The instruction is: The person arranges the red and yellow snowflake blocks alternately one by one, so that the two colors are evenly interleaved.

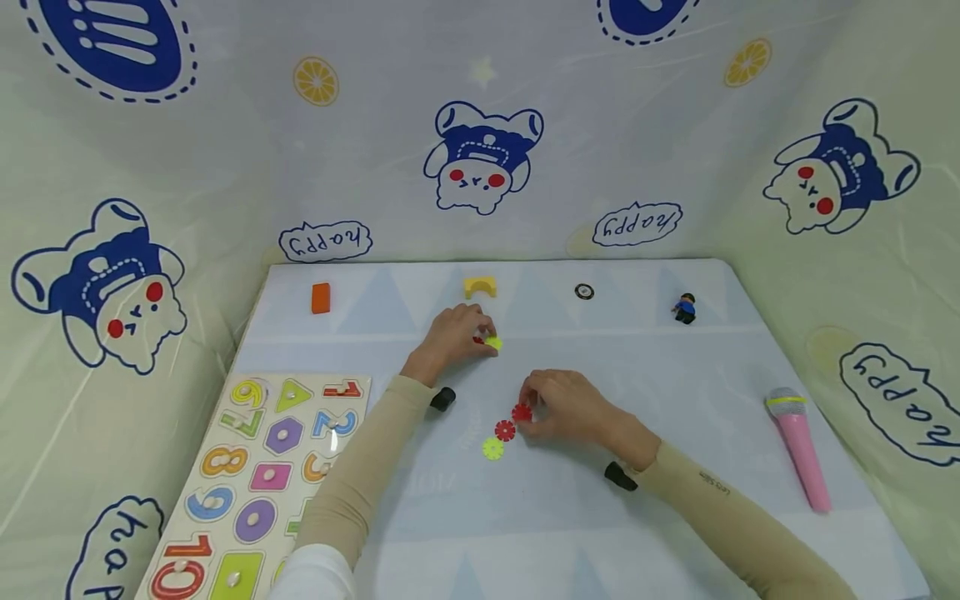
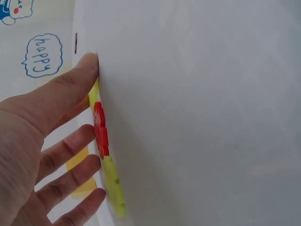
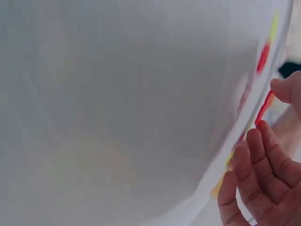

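Note:
My left hand (image 1: 453, 333) pinches a yellow-green notched disc (image 1: 493, 342) between thumb and fingertips. A red disc (image 1: 478, 340) shows partly behind it, mostly covered by the hand. In the left wrist view, red pieces (image 2: 100, 129) and another yellow-green piece (image 2: 114, 186) lie edge-on along the fingertips. My right hand (image 1: 573, 404) pinches a red notched disc (image 1: 521, 412), seen as a thin red edge (image 3: 265, 107) in the right wrist view. Close by its fingertips, a second red disc (image 1: 505, 430) and a yellow-green disc (image 1: 492, 449) lie on the table, side by side.
Along the back edge stand an orange block (image 1: 321, 298), a yellow arch block (image 1: 480, 287), a black ring-like disc (image 1: 584, 291) and a small toy figure (image 1: 684, 308). A number-and-shape puzzle board (image 1: 360, 392) lies at left, a pink toy microphone (image 1: 802, 458) at right.

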Tool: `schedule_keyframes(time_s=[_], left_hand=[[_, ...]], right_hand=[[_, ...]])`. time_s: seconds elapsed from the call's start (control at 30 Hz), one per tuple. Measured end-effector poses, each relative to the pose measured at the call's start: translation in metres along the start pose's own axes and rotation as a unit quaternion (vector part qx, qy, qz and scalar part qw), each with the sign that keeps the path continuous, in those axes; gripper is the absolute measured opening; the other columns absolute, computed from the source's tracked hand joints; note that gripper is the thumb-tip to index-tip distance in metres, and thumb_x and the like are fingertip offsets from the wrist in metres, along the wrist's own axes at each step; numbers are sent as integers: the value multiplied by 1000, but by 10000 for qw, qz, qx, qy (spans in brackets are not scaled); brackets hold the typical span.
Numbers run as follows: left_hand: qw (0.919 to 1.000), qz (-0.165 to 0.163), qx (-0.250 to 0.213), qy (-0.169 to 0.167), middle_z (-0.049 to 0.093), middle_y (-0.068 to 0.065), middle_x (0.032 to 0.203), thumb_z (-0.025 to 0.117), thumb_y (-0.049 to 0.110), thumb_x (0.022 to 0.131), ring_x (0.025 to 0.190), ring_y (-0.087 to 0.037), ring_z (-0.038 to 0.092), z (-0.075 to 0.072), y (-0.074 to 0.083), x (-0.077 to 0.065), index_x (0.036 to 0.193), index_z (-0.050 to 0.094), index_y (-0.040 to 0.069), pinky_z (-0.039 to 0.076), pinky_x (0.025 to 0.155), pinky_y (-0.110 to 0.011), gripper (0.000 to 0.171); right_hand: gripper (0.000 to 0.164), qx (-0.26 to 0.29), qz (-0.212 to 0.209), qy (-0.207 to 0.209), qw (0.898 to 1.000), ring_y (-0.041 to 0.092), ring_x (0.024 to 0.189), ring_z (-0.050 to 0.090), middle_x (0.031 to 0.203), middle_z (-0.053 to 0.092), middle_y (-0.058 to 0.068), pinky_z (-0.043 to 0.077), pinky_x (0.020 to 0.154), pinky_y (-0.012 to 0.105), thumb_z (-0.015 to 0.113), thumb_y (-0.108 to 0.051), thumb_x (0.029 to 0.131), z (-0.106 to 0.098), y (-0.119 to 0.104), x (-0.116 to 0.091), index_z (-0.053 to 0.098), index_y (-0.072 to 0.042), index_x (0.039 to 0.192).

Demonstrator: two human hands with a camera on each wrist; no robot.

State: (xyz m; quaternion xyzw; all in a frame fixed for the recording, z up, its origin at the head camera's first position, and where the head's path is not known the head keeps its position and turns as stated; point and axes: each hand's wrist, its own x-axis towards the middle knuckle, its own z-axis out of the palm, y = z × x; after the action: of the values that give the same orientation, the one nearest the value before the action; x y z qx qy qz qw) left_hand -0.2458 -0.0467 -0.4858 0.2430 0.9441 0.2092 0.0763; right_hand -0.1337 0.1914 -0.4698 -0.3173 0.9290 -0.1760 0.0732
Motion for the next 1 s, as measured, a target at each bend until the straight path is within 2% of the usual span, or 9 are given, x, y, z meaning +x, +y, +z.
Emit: schedule_keyframes(time_s=[0.23,0.3,0.43,0.7,1.0], left_hand=[[10000,-14,42,-53,67,-1,110,89,38,92,105,-21,59,0,0,2,116,83,19,50,96,-39,31],[10000,-10,56,-65,67,0,109,89,39,92,104,-21,60,1,0,3,116,83,20,50,95,-38,31],[9999,15,96,-59,68,0,109,90,39,92,104,-21,60,2,1,4,115,84,20,50,94,-38,31],[9998,29,180,-41,67,0,109,90,39,92,104,-21,60,-1,3,4,116,84,20,50,92,-37,31],[9997,-6,237,-30,67,-1,107,90,39,91,101,-21,60,-1,3,3,117,84,19,50,89,-36,33]], right_hand=[[29,95,1038,-37,9945,15,82,60,92,70,-2,53,81,34,89,-34,92,-13,37,58,74,-13,105],[29,73,1193,-110,9928,17,84,60,93,70,-1,52,82,35,88,-34,93,-15,44,72,74,-12,107],[31,-7,1226,-234,9922,19,87,62,95,72,0,53,85,40,87,-36,93,-20,49,92,76,-12,109],[29,56,1345,-325,9904,20,91,65,100,76,1,53,91,43,87,-34,94,-23,48,102,76,-12,109],[29,317,1360,-249,9899,19,91,64,104,76,1,53,87,39,87,-31,94,-23,49,102,77,-11,113]])
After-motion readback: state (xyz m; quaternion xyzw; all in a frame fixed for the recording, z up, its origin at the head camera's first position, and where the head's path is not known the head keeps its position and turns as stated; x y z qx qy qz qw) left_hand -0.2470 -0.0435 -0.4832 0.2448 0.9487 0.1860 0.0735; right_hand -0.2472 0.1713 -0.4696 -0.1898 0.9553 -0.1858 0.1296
